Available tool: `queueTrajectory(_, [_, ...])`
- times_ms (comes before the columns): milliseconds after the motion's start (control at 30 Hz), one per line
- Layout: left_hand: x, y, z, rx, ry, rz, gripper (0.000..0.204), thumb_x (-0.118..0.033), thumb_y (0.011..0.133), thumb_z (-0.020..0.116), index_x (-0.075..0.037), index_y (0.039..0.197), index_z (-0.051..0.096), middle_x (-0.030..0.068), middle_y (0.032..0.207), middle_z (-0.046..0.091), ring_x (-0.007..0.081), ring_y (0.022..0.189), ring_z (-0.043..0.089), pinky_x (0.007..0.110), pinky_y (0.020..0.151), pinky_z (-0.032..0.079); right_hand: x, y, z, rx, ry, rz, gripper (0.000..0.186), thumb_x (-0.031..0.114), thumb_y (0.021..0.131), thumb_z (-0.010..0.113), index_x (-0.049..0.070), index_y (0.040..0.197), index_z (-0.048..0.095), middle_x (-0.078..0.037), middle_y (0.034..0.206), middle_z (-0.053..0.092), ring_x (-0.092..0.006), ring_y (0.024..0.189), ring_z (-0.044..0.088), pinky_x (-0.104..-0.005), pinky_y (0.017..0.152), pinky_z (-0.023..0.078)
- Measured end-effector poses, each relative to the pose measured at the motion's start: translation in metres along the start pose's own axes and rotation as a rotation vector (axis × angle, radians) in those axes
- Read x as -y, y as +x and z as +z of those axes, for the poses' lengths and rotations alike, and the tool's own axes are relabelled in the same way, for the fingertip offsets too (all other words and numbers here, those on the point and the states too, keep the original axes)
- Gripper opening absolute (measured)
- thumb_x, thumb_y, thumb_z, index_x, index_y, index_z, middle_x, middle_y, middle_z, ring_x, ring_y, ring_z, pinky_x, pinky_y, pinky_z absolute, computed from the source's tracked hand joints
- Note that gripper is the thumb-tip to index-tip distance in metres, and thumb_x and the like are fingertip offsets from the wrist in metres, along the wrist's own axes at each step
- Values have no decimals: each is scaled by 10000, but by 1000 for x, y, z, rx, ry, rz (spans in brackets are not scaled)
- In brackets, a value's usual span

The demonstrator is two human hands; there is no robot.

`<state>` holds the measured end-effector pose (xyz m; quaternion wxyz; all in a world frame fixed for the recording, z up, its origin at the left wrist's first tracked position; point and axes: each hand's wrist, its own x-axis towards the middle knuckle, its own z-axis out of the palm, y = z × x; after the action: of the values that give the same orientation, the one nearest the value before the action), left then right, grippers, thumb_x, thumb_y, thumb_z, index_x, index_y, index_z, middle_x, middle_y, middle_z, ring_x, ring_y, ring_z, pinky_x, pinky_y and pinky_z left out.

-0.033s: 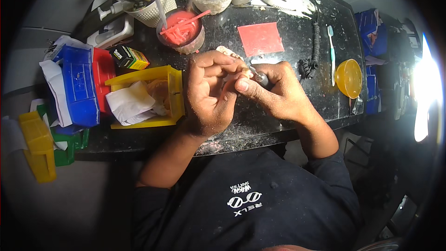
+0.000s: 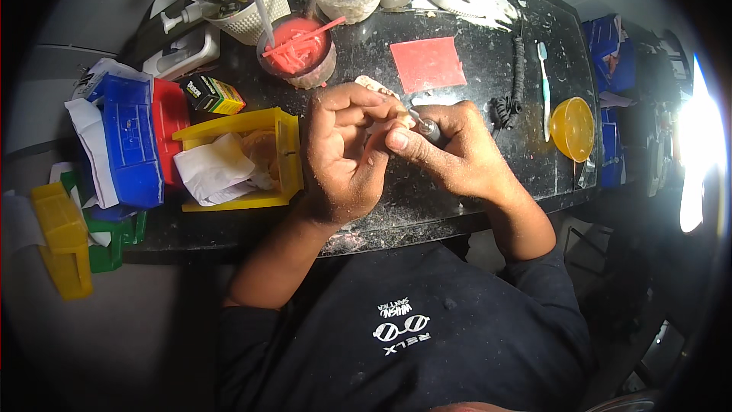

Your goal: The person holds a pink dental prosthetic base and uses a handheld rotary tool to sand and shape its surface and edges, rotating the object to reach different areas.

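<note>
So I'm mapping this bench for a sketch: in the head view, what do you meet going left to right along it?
Yellow bin → blue box → yellow tray → left hand → right hand → toothbrush → yellow bowl.

Both hands close together over the bench, left hand (image 2: 347,152) curled, right hand (image 2: 450,152) in a pinching grip.

Black shirt w/ small white logo on chest, dusty specks; sleeves pushed up, forearms bare.
</note>
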<state>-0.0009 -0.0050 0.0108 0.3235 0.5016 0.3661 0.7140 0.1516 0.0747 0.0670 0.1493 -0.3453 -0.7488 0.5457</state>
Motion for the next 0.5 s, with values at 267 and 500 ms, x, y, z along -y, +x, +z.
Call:
queueTrajectory(267, [2, 2, 0, -5, -22, 9, 390, 48, 966, 582, 14, 1277, 349, 182, 982, 674, 191, 896, 670, 346, 868, 563, -4, 0, 2, -29, 26, -4, 443, 400, 909, 777, -3, 753, 681, -12, 536, 485, -69, 536, 404, -311, 475, 335])
queueTrajectory(500, [0, 1, 2, -40, -39, -45, 378, 62, 959, 578, 21, 1271, 369, 176, 991, 677, 181, 900, 670, 327, 881, 550, -1, 1, 2, -13, 24, 46, 470, 415, 911, 770, -14, 749, 670, -17, 538, 488, -70, 539, 414, -313, 479, 341])
